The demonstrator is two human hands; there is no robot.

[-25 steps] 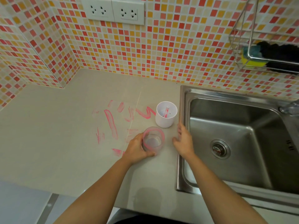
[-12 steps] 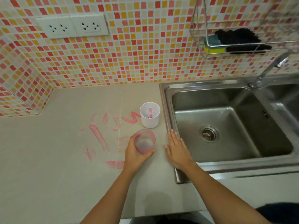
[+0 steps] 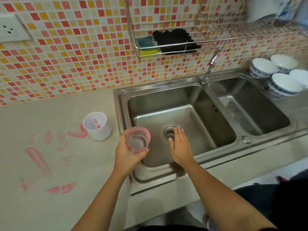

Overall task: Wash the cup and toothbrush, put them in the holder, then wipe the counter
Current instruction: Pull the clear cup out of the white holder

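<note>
My left hand [image 3: 126, 154] grips a clear cup [image 3: 137, 140] with a pink rim, held upright over the left edge of the steel sink [image 3: 208, 130]. Over the basin, close to the drain [image 3: 170, 133], my right hand [image 3: 180, 147] hovers with its fingers spread and nothing in it. A white holder [image 3: 98, 126] stands on the beige counter [image 3: 66, 205] just left of the sink, with a pink toothbrush [image 3: 96, 123] inside it. Pink smears [image 3: 39, 160] streak the counter left of the holder.
A faucet [image 3: 209, 70] rises behind the divider between the two basins. On the tiled wall hangs a wire rack [image 3: 175, 47] holding a yellow-green sponge [image 3: 148, 47] and a black cloth [image 3: 175, 40]. White bowls [image 3: 281, 84] are stacked at the far right. A power socket [image 3: 10, 29] sits top left.
My left hand has lifted the cup off the counter and carried it right, over the sink's edge. My right hand has moved from the counter edge out over the basin. The view has swung right.
</note>
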